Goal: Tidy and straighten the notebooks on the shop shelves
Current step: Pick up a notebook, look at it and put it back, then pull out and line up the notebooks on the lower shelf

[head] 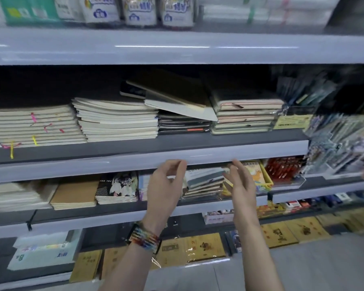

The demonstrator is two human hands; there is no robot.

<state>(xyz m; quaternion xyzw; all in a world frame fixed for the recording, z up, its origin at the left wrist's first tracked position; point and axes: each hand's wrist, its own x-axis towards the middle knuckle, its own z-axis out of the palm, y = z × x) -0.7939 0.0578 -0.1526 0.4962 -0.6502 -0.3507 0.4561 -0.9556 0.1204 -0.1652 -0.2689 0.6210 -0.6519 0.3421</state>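
Tidying partway, both grips empty.
Left hand and right hand flank the lower stack, fingers loose; slanted notebooks above still need squaring.

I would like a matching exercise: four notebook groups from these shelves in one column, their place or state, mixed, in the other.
1. ribbon-marked stack
2. tilted notebooks
3. brown-cover stack
4. gold-cover books

a. lowest shelf in view
b. middle shelf, left end
c. askew over a dark stack
d. left of the floral notebook

Pairs: 1-b, 2-c, 3-d, 4-a
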